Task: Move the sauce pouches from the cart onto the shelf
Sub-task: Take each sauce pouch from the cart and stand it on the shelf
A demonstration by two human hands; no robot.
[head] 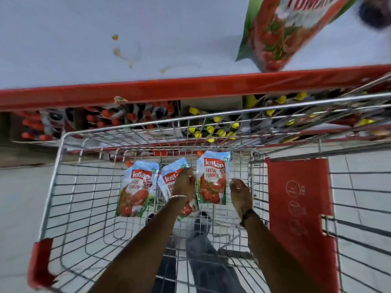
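Wire cart [50,187], three sauce pouches [212,178]

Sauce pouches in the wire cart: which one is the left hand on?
The middle tomato sauce pouch, tilted. The left hand covers it, while the left pouch and right pouch lie untouched, labels fully visible.

The wire cart [53,182] holds three sauce pouches [213,178] side by side on its floor. The white shelf [105,39] with a red front edge carries one pouch [281,32] at its right end, plus small stains.
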